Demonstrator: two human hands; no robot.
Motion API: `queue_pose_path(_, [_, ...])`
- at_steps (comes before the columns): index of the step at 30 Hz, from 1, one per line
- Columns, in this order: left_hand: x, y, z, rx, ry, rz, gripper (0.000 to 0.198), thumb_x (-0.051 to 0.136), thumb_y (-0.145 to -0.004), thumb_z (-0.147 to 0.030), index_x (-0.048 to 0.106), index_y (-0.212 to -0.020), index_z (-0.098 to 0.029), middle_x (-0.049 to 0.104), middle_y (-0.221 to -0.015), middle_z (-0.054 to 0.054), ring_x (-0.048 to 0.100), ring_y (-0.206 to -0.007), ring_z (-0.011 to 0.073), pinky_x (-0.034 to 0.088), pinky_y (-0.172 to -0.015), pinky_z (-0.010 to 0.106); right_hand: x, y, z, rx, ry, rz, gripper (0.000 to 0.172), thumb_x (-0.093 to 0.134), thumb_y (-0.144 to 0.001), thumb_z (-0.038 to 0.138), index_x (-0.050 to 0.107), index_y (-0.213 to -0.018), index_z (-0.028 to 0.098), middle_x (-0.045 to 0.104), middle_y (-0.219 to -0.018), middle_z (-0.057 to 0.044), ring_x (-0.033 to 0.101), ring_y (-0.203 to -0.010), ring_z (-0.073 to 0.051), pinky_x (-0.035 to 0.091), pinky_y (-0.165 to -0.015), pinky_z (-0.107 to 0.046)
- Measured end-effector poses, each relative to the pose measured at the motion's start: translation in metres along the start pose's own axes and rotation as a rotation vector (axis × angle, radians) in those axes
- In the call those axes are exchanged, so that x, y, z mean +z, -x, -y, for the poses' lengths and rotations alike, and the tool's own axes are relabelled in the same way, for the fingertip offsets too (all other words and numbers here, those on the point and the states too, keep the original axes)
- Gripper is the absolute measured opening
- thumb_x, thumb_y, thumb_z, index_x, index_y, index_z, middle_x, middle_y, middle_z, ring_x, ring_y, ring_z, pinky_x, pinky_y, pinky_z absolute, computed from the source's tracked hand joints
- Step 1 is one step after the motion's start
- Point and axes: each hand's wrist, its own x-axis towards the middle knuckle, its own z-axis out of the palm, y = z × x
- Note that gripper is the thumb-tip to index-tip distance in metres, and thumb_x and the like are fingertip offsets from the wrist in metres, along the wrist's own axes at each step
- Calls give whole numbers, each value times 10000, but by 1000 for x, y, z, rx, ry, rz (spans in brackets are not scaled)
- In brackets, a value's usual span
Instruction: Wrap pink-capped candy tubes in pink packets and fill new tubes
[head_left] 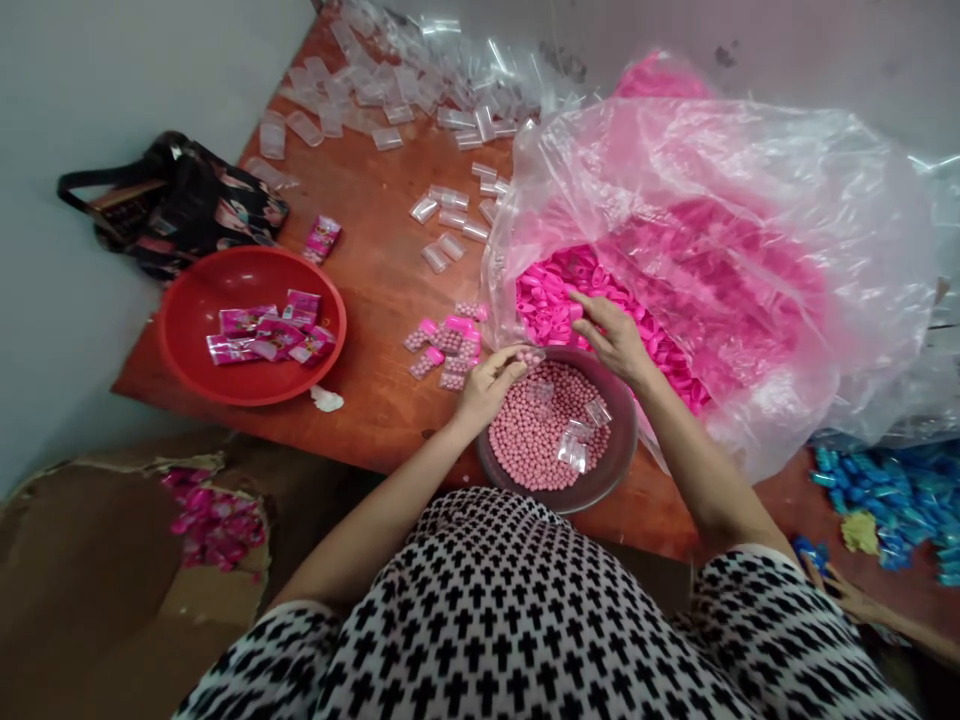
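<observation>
My left hand point(491, 385) pinches a small clear container filled with pink beads point(529, 358) over the rim of a dark bowl point(628, 440). Pink beads point(525, 430) fill that bowl, and several empty clear containers point(574, 455) lie on top of them. My right hand point(615, 335) is at the mouth of a large clear plastic bag point(847, 230), with a pink cap point(576, 311) between thumb and fingertips. Many bright pink caps point(555, 285) spill inside the bag. Left of the bowl sit several filled containers with pink caps point(454, 345).
A red bowl point(180, 340) with pink packets stands left, beside a dark patterned bag point(187, 205). Clear containers point(450, 200) lie across the table's back. A cardboard box point(90, 570) with pink packets is lower left. At right, another person's hand point(836, 590) is near blue packets point(892, 490).
</observation>
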Motion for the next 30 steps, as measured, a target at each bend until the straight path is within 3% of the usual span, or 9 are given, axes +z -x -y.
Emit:
queue_pose_path(3, [4,2,-7,147,-197,15,271,575,-856,-322,679,-1072,-196,712,-1080,48,658,-994,180,503,-925,329,-4,27,40,-99,-136,75,399,467,-929,440,529,-1276,253,663,-998,-63,622,-913,-194,502,-827,-349])
queue_pose_path(6, [8,9,-11,263,-296,44,259,571,-861,-289,684,-1072,-190,711,-1081,53,652,-1004,179,497,-927,328,-1,43,60,-127,-135,90,352,440,-947,403,533,-1254,256,659,-1068,-72,619,-972,-191,500,-859,-342])
queue_pose_path(10, [10,20,-14,329,-308,72,247,576,-863,-277,697,-1053,-176,722,-1044,62,666,-960,175,513,-891,314,-1,54,65,-154,-115,86,329,456,-942,398,553,-1198,216,647,-1069,-91,613,-985,-197,501,-863,-348])
queue_pose_path(15, [15,30,-14,341,-288,82,233,589,-855,-299,719,-1010,-185,730,-1027,67,678,-942,180,523,-876,317,-4,72,69,-168,-60,81,297,479,-929,405,574,-1120,198,626,-902,-75,601,-848,-193,503,-752,-330])
queue_pose_path(19, [16,32,-16,351,-283,110,233,612,-833,-312,734,-975,-173,734,-1012,85,682,-948,199,519,-898,346,-2,82,75,-168,7,59,278,485,-928,362,585,-1113,181,614,-882,-85,588,-818,-196,497,-708,-317])
queue_pose_path(24, [19,38,-18,162,-102,145,245,677,-766,-354,748,-937,-195,734,-1018,75,672,-988,222,506,-931,372,-7,84,76,-62,-233,92,339,590,-865,406,644,-1124,194,651,-887,-77,606,-871,-202,505,-794,-350])
queue_pose_path(28, [25,47,-18,-164,292,54,451,729,-693,-459,717,-1042,-173,728,-1023,91,691,-881,228,550,-820,389,-8,93,71,251,-789,98,412,626,-830,455,623,-1204,282,685,-1073,-48,624,-1015,-201,501,-897,-383])
queue_pose_path(30, [25,48,-16,-239,411,5,515,749,-662,-481,704,-1072,-173,730,-1016,92,695,-843,216,555,-799,383,-4,100,70,405,-1027,84,449,702,-764,446,632,-1185,307,684,-1123,-31,631,-1027,-203,505,-916,-403])
